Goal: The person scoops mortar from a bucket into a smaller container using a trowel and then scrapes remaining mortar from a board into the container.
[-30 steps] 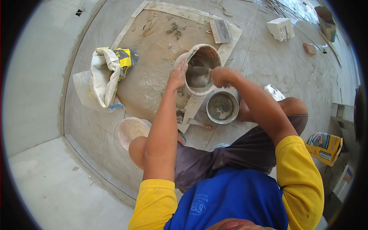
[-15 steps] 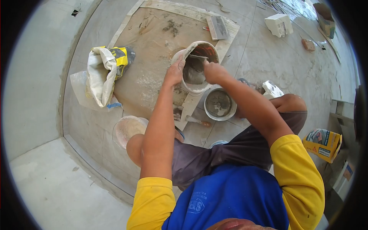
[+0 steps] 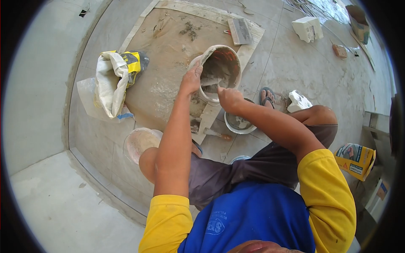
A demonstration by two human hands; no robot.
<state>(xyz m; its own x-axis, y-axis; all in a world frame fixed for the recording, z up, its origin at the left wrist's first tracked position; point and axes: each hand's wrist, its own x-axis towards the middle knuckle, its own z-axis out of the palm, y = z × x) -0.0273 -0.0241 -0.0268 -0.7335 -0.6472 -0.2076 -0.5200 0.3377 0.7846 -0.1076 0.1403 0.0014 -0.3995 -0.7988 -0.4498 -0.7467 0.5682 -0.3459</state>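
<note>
A whitish bucket (image 3: 230, 59) stands tilted toward me, its inside smeared with grey, mortar-like mix (image 3: 221, 74). My left hand (image 3: 192, 79) is closed on the bucket's left rim. Low in its mouth, my right hand (image 3: 230, 99) grips a trowel (image 3: 214, 81), whose blade lies partly in the mix; its handle is hidden by the fingers. Just below the right hand sits a round pan (image 3: 231, 127) with grey mix, partly covered by my forearm. Beside it on the floor lies a flat tool with a wooden handle (image 3: 227, 137).
A stained brown sheet (image 3: 152, 63) lies under the bucket, with a rectangular float (image 3: 240, 31) at its far corner. An opened white sack (image 3: 112, 84) stands left. A pale bucket (image 3: 137, 141) is near my left knee; a yellow bag (image 3: 356, 160) lies right. White blocks (image 3: 306, 28) sit farther off.
My right hand and the trowel have moved down toward the bucket's near rim. My forearm now covers more of the pan, and my sandaled foot shows. The left hand stays on the rim.
</note>
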